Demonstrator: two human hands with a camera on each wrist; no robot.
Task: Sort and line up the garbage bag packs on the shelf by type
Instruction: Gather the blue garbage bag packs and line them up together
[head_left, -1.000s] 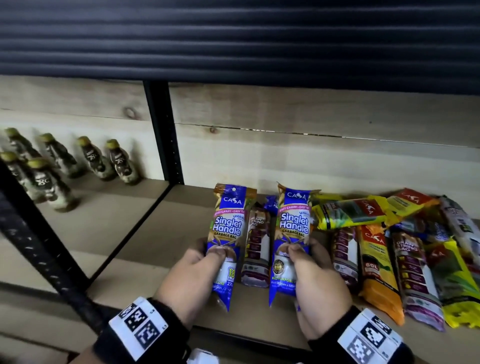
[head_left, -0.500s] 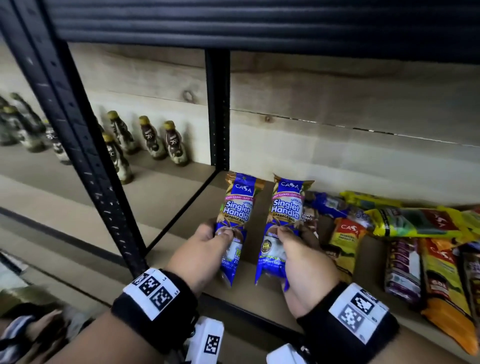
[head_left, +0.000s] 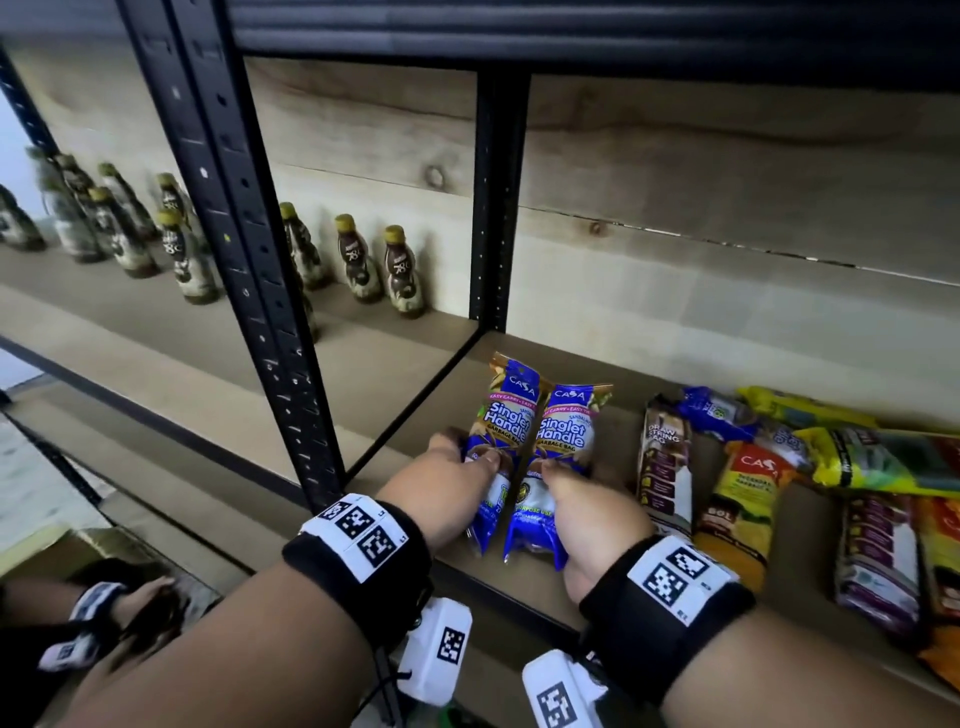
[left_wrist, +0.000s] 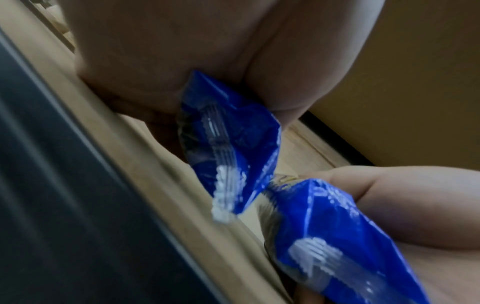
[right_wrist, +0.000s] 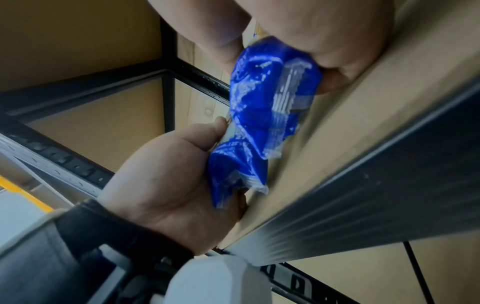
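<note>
Two blue Singlet Handle garbage bag packs stand side by side, touching, near the left end of the wooden shelf (head_left: 415, 395). My left hand (head_left: 457, 478) grips the left blue pack (head_left: 506, 415) around its lower half. My right hand (head_left: 576, 493) grips the right blue pack (head_left: 566, 426) the same way. In the left wrist view the left pack's crimped bottom (left_wrist: 228, 148) sticks out below my palm, and the other pack (left_wrist: 324, 236) shows at the lower right. The right wrist view shows the right pack (right_wrist: 272, 92) in my fingers and the left pack (right_wrist: 236, 166) in my left hand (right_wrist: 168, 174).
To the right lie mixed packs: a brown Draw String pack (head_left: 667, 462), a yellow-orange pack (head_left: 743, 504), a blue pack (head_left: 727, 415), yellow-green packs (head_left: 883, 457) and purple ones (head_left: 878, 561). A black upright post (head_left: 493, 208) divides the bays. Several bottles (head_left: 400, 270) stand in the left bay.
Both hands have carried the two blue packs leftwards, away from the pile, and brought them together until they touch. The brown pack that lay between them is now off to the right.
</note>
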